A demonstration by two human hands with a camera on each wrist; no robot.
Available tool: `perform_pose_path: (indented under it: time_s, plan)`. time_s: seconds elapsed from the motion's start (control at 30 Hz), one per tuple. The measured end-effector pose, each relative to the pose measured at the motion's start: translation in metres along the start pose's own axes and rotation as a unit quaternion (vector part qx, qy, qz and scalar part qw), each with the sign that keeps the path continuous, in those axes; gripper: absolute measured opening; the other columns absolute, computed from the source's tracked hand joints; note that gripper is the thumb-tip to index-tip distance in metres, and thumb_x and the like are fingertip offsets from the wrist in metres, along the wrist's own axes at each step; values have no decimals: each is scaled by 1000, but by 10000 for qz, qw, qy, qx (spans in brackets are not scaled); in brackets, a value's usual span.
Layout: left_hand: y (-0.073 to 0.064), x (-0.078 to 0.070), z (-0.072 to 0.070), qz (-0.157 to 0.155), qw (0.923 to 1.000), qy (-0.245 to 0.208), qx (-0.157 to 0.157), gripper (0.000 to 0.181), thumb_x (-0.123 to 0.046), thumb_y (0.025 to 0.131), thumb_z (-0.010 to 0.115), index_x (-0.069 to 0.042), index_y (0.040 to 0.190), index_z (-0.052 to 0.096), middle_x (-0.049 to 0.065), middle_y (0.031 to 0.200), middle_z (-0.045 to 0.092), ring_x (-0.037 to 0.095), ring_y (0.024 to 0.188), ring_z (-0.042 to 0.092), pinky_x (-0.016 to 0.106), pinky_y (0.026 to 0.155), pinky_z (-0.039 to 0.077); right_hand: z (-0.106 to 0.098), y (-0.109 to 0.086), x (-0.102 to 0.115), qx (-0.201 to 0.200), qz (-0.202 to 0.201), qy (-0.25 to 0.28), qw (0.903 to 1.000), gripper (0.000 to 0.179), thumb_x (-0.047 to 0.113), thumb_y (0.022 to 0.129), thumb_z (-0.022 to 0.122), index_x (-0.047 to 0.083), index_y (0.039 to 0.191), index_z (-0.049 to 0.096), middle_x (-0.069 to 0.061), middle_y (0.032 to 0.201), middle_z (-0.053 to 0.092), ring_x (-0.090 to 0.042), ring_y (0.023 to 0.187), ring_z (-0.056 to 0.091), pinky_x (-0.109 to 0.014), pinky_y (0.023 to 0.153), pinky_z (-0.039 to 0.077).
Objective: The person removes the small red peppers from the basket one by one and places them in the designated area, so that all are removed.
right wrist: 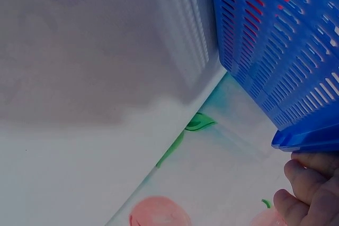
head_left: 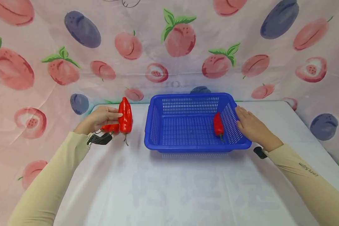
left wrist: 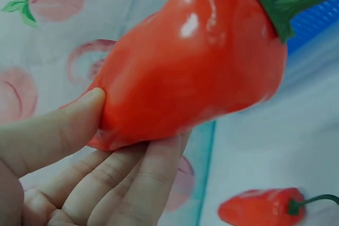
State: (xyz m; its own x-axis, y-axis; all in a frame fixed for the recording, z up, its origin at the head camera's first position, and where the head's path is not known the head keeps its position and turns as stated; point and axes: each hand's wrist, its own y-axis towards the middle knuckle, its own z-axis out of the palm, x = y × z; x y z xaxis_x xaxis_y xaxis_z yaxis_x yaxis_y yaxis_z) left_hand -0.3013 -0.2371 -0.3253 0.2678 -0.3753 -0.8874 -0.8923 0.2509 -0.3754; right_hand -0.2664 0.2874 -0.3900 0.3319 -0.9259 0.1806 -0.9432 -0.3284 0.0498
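Note:
My left hand [head_left: 101, 117] pinches a large glossy red pepper [head_left: 125, 116] between thumb and fingers. In the left wrist view, the thumb lies on the near side of its narrow end, and the green stem points up to the right. Smaller red peppers [head_left: 113, 128] lie on the table just below that hand. A blue plastic basket [head_left: 197, 147] stands to the right, with one red pepper [head_left: 218, 125] inside by its right wall. My right hand [head_left: 251, 125] rests with extended fingers along the basket's right rim; its fingertips [right wrist: 299, 170] show beside the rim in the right wrist view.
The basket and peppers are on a white-covered table [head_left: 186, 188]. Behind it hangs a pink cloth [head_left: 158, 40] printed with peaches and plums, close to the basket's far side. The table's left and right edges slant past both forearms.

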Motion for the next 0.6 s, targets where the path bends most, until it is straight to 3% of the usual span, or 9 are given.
perform_pose_path:
  time_s: [0.23,0.4,0.6]
  plan:
    - [10,22,6,-204,9996,188,-74,56,-17,95,56,13,137,35,-11,86,62,3,78,66,24,82,57,0,1,-2,17,52,-23,10000,56,15,98,35,-14,143,17,-33,149,19,-47,140,18,-60,114,16]
    - [18,37,7,-242,9986,460,-75,56,-20,95,56,11,137,38,8,110,59,5,81,64,23,82,56,1,1,-2,-16,23,-33,10000,56,14,98,35,-15,143,18,-34,149,20,-47,139,19,-61,114,16]
    - [28,52,8,-449,9978,479,-105,56,-23,95,56,6,140,38,22,135,43,17,104,56,37,102,47,1,1,-2,-29,-2,2,10000,56,14,98,35,-15,143,18,-34,149,20,-47,139,19,-60,114,16]
